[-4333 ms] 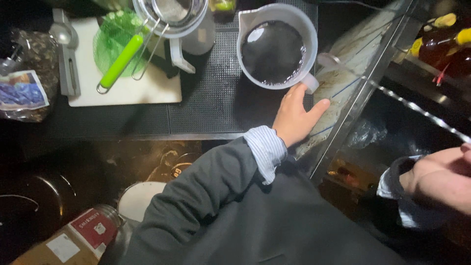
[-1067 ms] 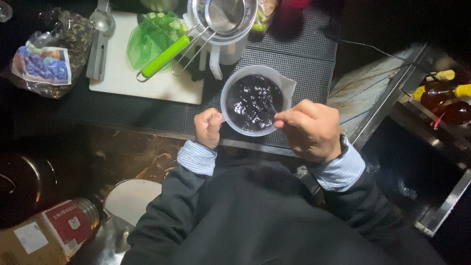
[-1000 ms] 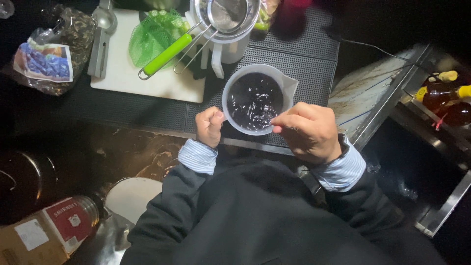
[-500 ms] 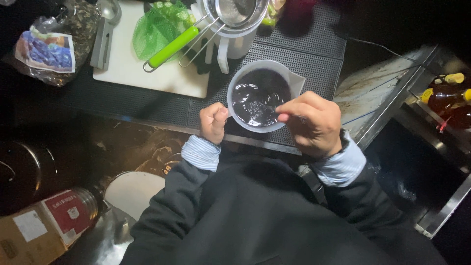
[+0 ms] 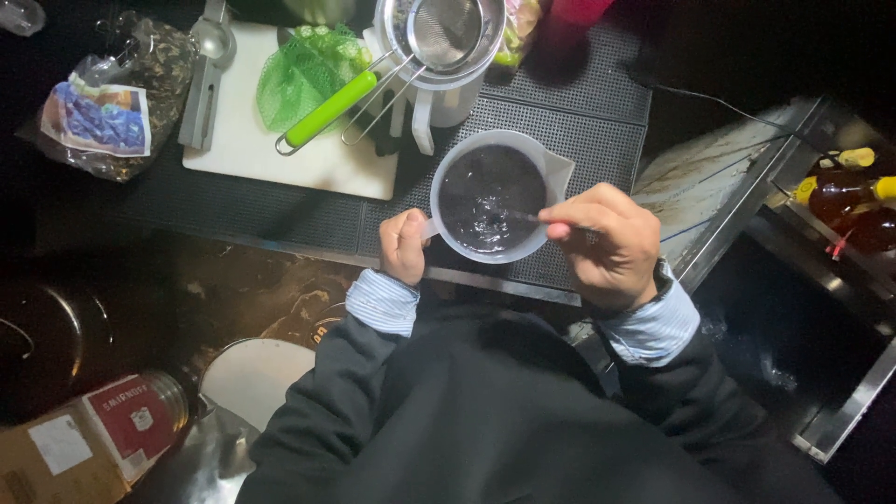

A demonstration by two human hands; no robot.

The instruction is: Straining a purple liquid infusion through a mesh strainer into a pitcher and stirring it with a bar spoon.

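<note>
My dark grey jacket [image 5: 485, 420] fills the view toward six o'clock. Pale blue striped shirt cuffs [image 5: 381, 301] show at both wrists; a dark watch strap [image 5: 661, 276] circles my right wrist.

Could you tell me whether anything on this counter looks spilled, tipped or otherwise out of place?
Nothing stands out. The white plastic jug of dark liquid sits upright on the black ribbed mat; the left hand grips its handle, the right hand holds a thin utensil dipping into it. No spill shows.

The far picture edge is cutting off the round metal mesh strainer [image 5: 446, 30] and the grey metal spoon [image 5: 211, 37]. The curled right hand [image 5: 607, 245] is hiding most of a thin utensil [image 5: 523, 217], too small to identify. The left edge is cropping the brown cardboard box [image 5: 47, 453].
</note>
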